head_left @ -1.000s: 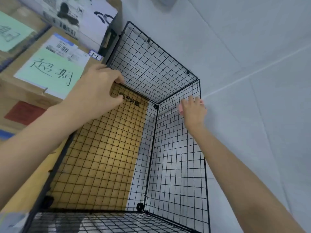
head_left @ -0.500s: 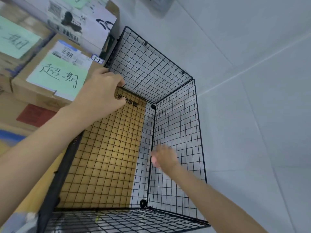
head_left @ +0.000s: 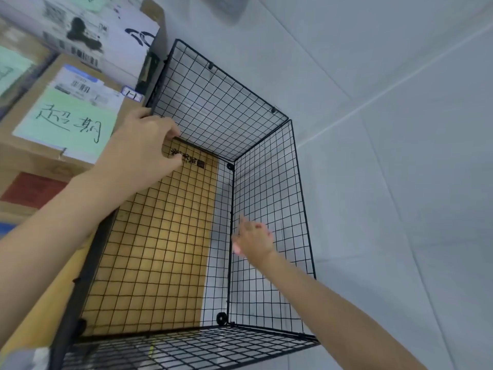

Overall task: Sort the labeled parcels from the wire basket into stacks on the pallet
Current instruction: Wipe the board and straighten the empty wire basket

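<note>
The left hand (head_left: pixel 141 149) curls its grip round the wire basket (head_left: pixel 280 182) rim; the right hand (head_left: pixel 253 241), blurred, has its grip loosely spread, empty, inside.

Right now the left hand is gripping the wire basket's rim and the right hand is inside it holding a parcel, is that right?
Not quite. In the head view the right hand is inside the wire basket, but its fingers are loose and hold nothing; no parcel is in that hand. The left hand does grip the basket's rim.
</note>
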`<action>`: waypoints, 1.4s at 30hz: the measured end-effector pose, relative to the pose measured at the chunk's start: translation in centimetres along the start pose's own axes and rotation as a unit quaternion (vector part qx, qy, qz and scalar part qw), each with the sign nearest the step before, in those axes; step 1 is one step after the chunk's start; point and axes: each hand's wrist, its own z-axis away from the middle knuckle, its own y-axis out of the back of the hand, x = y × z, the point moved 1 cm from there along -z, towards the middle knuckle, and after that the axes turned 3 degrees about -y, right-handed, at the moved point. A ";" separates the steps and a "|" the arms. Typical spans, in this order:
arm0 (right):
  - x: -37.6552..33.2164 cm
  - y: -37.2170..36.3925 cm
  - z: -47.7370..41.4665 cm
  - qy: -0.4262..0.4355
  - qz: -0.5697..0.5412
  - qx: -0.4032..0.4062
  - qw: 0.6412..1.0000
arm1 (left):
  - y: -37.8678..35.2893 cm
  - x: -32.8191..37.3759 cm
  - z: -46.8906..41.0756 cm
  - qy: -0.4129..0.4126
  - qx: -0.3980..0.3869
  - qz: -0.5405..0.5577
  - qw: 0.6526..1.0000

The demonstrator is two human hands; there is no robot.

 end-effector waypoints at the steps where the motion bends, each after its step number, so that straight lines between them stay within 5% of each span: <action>1: -1.3 -0.7 0.6 0.043 0.028 -0.023 0.998 | 0.0 0.1 0.0 0.000 0.000 0.001 1.000; 3: -0.7 0.5 1.4 0.053 0.025 -0.011 0.998 | 0.0 0.1 -0.1 0.000 -0.004 -0.002 1.000; 9: 10.1 5.7 0.4 -0.147 -0.075 0.172 0.971 | 0.0 0.3 -0.1 -0.003 -0.018 -0.010 1.000; 12: 9.8 5.4 -0.1 -0.174 -0.110 0.189 0.960 | 0.1 0.4 0.0 0.003 -0.020 -0.008 1.000; 16: 1.9 0.7 0.0 -0.035 -0.024 0.042 0.998 | 0.1 0.5 0.0 0.019 -0.020 0.004 1.000; 19: -3.7 -2.6 0.9 0.092 0.007 -0.039 0.995 | 0.1 0.3 -0.2 0.024 -0.015 0.007 1.000; 22: -4.9 -2.5 1.7 0.130 0.031 -0.064 0.989 | 0.1 0.5 -0.3 0.029 -0.019 -0.008 0.999; 25: -0.6 0.6 0.4 0.057 -0.005 0.015 0.998 | 0.3 0.9 -0.3 0.032 -0.044 -0.028 0.998; 29: 7.8 4.8 -2.4 -0.179 -0.087 0.142 0.970 | 0.5 0.8 -0.3 0.032 -0.051 -0.032 0.998; 32: 9.2 4.3 -3.3 -0.223 -0.125 0.174 0.951 | 0.4 0.8 -0.2 0.031 -0.049 -0.028 0.998; 35: 3.9 2.4 -2.3 -0.128 -0.089 0.135 0.978 | 0.4 0.7 -0.3 0.032 -0.051 -0.034 0.998; 37: -2.0 -0.4 -0.5 -0.032 -0.102 0.026 0.994 | 0.3 0.8 -0.3 0.035 -0.050 -0.037 0.997; 40: -8.8 -3.8 3.3 0.174 -0.034 -0.135 0.975 | 0.3 0.7 -0.3 0.036 -0.052 -0.045 0.997; 42: -8.6 -3.7 3.6 0.255 0.038 -0.123 0.958 | 0.3 0.6 -0.3 0.033 -0.057 -0.052 0.996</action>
